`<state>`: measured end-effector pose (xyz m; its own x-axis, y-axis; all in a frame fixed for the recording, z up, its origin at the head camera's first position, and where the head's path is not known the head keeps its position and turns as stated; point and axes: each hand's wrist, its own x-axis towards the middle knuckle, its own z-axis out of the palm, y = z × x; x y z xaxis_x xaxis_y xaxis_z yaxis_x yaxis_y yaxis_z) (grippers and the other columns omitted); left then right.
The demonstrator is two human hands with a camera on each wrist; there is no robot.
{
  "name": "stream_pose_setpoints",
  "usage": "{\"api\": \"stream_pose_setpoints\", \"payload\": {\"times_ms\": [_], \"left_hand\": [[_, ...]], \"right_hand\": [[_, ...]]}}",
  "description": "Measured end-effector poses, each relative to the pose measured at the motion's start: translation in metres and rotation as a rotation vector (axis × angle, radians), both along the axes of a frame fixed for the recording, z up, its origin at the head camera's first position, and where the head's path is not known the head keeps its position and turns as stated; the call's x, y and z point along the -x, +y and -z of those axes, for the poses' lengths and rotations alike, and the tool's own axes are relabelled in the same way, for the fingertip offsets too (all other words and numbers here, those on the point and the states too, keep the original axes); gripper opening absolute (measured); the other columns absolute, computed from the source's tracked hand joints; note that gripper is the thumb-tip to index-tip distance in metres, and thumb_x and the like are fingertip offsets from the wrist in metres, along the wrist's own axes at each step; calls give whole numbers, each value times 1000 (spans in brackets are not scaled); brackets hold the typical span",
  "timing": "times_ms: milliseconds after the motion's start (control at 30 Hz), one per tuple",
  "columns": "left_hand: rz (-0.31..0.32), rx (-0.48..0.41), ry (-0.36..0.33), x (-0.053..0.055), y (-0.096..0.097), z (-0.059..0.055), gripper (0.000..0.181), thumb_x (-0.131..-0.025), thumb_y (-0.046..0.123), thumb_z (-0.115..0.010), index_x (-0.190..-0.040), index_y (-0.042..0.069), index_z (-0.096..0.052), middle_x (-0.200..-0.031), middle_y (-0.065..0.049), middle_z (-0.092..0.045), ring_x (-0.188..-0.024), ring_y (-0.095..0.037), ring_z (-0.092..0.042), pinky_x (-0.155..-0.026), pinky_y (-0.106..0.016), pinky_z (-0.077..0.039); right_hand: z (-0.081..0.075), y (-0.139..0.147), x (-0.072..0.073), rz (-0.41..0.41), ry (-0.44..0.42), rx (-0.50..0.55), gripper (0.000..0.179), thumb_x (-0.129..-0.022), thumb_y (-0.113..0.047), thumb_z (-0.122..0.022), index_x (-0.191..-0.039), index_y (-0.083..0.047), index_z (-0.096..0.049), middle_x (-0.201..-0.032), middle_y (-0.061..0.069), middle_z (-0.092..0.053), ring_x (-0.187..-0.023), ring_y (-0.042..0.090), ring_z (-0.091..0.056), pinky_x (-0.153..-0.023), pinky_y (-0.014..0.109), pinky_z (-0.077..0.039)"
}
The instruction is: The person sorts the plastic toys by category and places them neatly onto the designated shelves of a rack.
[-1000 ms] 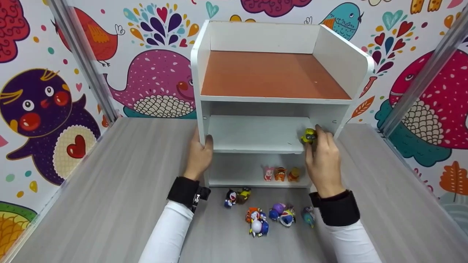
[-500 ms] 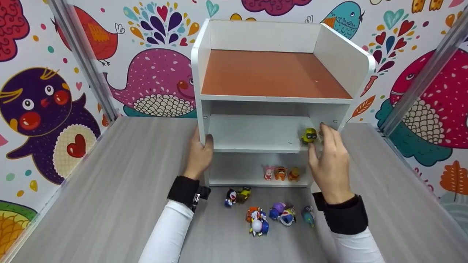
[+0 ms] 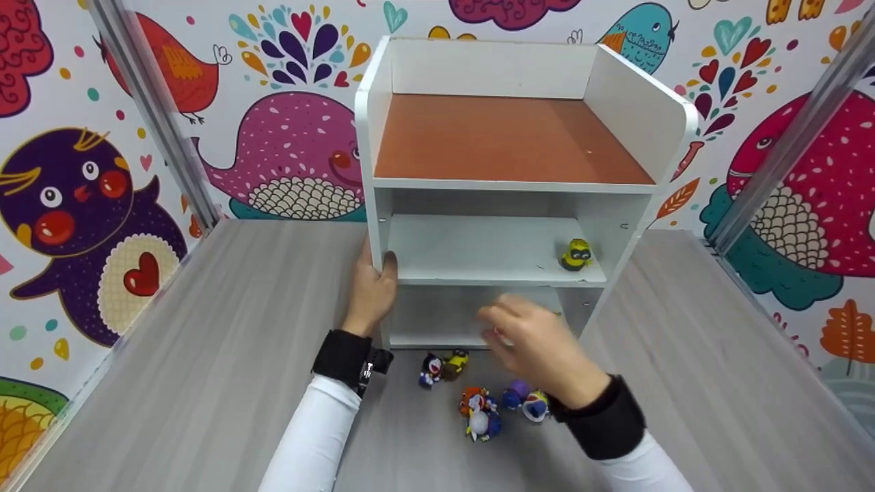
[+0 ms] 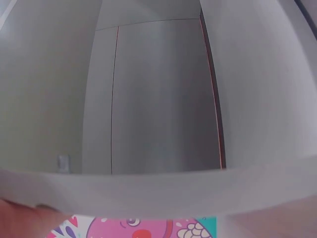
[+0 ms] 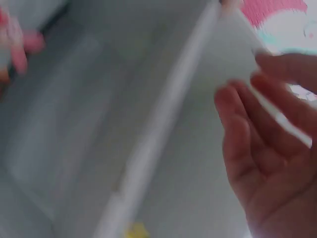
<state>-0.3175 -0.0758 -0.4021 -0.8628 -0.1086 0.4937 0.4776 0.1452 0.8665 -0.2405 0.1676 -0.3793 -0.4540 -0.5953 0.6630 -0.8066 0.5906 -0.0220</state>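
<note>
My left hand (image 3: 372,290) grips the left side panel of a small white shelf unit (image 3: 492,281), thumb at the front edge. In the left wrist view the panel edge (image 4: 148,193) runs across the bottom. My right hand (image 3: 536,345), blurred, is in front of the lower shelf with its fingers loosely bent; the right wrist view shows nothing in its fingers (image 5: 235,144). A yellow-green toy figure with dark goggles (image 3: 576,254) stands at the right end of the middle shelf. The right hand hides the small figures on the bottom shelf; a pink one (image 5: 20,42) shows in the right wrist view.
On the grey floor before the unit lie a black-and-white figure (image 3: 431,370), a yellow one (image 3: 456,364), a cluster of colourful figures (image 3: 482,415) and a blue-purple pair (image 3: 526,400). A brown top board (image 3: 506,140) lies between raised white sides. Patterned walls stand behind.
My right hand has let go of the yellow-green figure, leaving it on the middle shelf, and has moved down and left. The left hand keeps its hold on the side panel.
</note>
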Motion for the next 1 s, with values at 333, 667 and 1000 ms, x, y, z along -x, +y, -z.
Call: {"api": "stream_pose_setpoints", "payload": {"times_ms": [333, 667, 1000], "left_hand": [[-11, 0, -12, 0, 0, -2, 56, -98, -1, -43, -153, -7, -31, -156, -29, -37, -148, -41, -31, -125, -54, -23], [-16, 24, -1, 1, -1, 0, 59, -98, 0, -43, -155, -5, -28, -157, -28, -36, -149, -40, -31, -126, -54, -21], [-33, 24, -8, -1, 0, 1, 59, -98, 1, -43, -155, -5, -29, -156, -28, -37, -148, -40, -32, -125, -53, -22]], "right_hand": [[44, -20, 14, 28, -320, -446, 7, -90, -16, -71, -96, -13, -72, -96, 2, -72, -81, 19, -69, -65, 32, -59], [55, -27, 13, 31, -335, -543, 23, -92, -9, -67, -113, -13, -74, -107, 4, -73, -90, 20, -72, -74, 34, -60], [55, -28, 8, 25, -370, -515, 22, -89, 3, -65, -103, -10, -76, -93, 7, -66, -70, 16, -66, -54, 25, -52]]}}
